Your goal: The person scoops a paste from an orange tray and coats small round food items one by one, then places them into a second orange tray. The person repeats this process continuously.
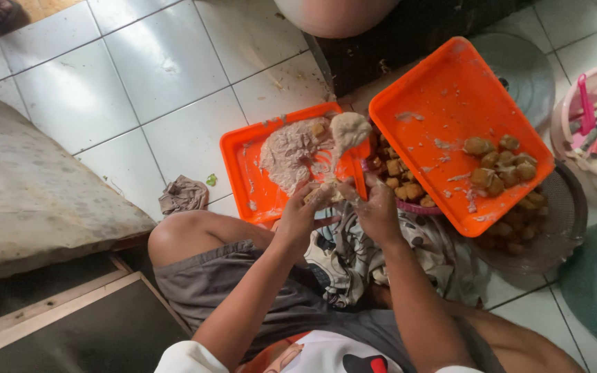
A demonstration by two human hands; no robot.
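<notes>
Left hand (303,211): fingers pinching tofu piece (318,193) steady for filling. Right hand (376,207): clenched on orange spatula (358,162), paste-loaded, above near-left orange tray (243,166).

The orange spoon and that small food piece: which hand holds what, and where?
The right hand grips the orange spoon by its handle; the left hand pinches a small food piece at its fingers.

No packages, labels, signs or screens show anywhere in this view of the floor.
</notes>
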